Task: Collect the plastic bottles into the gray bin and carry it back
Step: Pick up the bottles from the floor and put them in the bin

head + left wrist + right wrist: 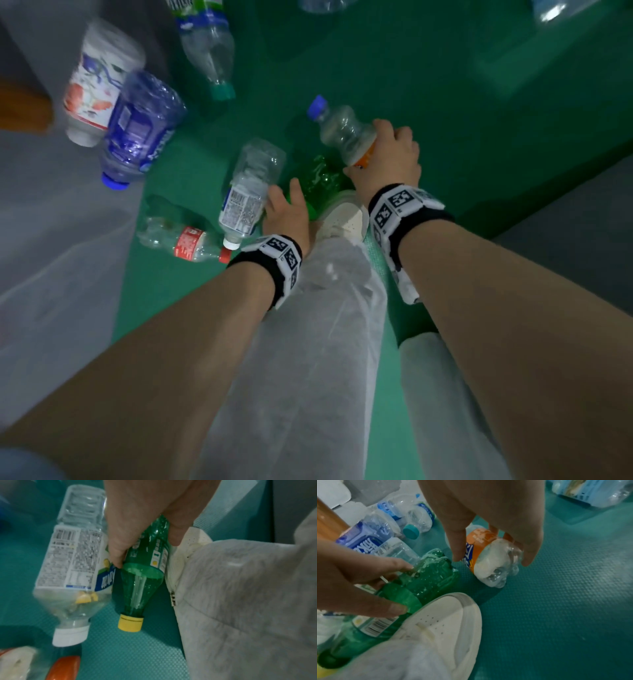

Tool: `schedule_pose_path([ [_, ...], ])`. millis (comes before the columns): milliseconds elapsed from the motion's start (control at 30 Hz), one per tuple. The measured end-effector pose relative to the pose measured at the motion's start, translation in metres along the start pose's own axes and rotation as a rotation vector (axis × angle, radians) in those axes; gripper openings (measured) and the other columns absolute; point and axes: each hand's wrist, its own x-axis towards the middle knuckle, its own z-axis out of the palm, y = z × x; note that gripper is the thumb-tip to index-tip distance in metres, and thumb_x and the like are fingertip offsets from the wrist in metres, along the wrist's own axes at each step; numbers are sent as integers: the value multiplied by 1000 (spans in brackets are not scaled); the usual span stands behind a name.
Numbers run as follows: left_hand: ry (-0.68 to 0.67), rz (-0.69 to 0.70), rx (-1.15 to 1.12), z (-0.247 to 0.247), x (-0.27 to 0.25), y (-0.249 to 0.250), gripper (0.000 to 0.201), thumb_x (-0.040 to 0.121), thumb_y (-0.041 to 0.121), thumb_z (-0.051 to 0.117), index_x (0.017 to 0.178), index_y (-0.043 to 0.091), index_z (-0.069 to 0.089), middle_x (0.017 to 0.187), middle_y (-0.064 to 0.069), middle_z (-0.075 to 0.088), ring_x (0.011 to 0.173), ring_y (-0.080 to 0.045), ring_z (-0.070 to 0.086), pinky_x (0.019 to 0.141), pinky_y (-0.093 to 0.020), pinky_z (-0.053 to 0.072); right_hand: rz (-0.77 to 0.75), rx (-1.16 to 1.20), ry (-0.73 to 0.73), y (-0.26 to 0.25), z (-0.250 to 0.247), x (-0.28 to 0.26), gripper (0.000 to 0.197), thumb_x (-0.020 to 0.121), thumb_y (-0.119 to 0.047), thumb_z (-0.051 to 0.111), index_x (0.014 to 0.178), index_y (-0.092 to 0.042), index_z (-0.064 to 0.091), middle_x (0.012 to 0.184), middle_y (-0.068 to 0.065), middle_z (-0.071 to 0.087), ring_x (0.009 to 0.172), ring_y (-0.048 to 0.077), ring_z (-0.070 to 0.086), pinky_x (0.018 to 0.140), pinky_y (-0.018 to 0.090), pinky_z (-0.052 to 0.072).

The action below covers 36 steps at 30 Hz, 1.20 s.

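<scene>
Several empty plastic bottles lie on the green floor. My left hand grips a green bottle beside my white shoe. In the left wrist view the green bottle shows a yellow cap, and my fingers curl round its middle. My right hand holds the base end of a clear bottle with an orange label and a blue cap. In the right wrist view my thumb and fingers clasp the orange-label bottle, whose base hangs just above the floor.
A clear white-label bottle lies just left of my left hand, with a red-label bottle nearer me. A blue bottle, a white printed bottle and a teal-capped one lie further left. A grey surface borders the left.
</scene>
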Motion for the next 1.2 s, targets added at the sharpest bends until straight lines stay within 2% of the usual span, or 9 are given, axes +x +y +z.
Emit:
schedule_pose_path([
  [133,102,-28,-26,3,2,-1,81,90,29,60,150,14,8,146,-22,13,127,-40,33,105,-45,35,24,171,17,11,-6,-15,69,74,-33,76,134,-21,44,128,9,46,119,30,45,97,43,42],
  [367,71,-16,-183,-11,-13,3,79,90,28,62,150,13,14,149,-23,10,133,-38,33,111,-35,30,46,288,22,33,-31,-42,73,72,-37,78,135,-22,44,127,6,47,116,27,49,100,43,43],
  [633,89,134,-310,-44,-73,45,71,88,32,64,146,17,26,137,-15,32,123,-28,44,107,-32,34,127,420,66,53,-66,-102,74,70,-40,80,131,-15,47,123,7,52,114,25,52,96,37,46],
  [733,102,195,-474,-58,-95,63,76,85,37,65,147,17,26,136,-1,44,122,-18,47,107,-31,37,144,475,123,55,-81,-128,69,70,-40,80,127,-14,50,118,7,54,110,25,54,90,33,47],
  [767,96,218,-519,-62,-107,69,73,87,34,65,147,17,26,132,5,47,119,-12,48,102,-26,37,147,495,134,56,-88,-139,70,71,-40,79,128,-14,49,118,7,54,110,24,53,90,33,46],
  [833,91,265,-541,-69,-128,80,68,91,27,63,147,18,25,129,5,51,116,-9,49,97,-23,38,153,540,143,57,-101,-160,72,72,-40,78,131,-14,47,121,6,53,113,24,52,93,34,45],
  [967,97,321,-556,-81,-171,101,67,90,22,64,146,21,27,123,7,54,114,-11,52,104,-32,41,184,632,176,64,-125,-200,74,72,-43,77,132,-13,46,123,7,54,115,25,51,96,39,47],
  [1100,41,380,-537,-83,-214,130,67,91,20,63,146,19,26,128,4,52,116,-10,50,102,-30,41,242,707,210,85,-151,-236,71,73,-47,75,130,-15,47,121,5,55,111,23,54,91,34,48],
  [1200,16,439,-472,-77,-244,160,79,83,36,68,147,22,24,139,-2,47,125,-14,47,109,-39,38,307,777,230,117,-167,-258,68,74,-48,74,128,-15,48,119,5,56,107,23,57,89,35,50],
])
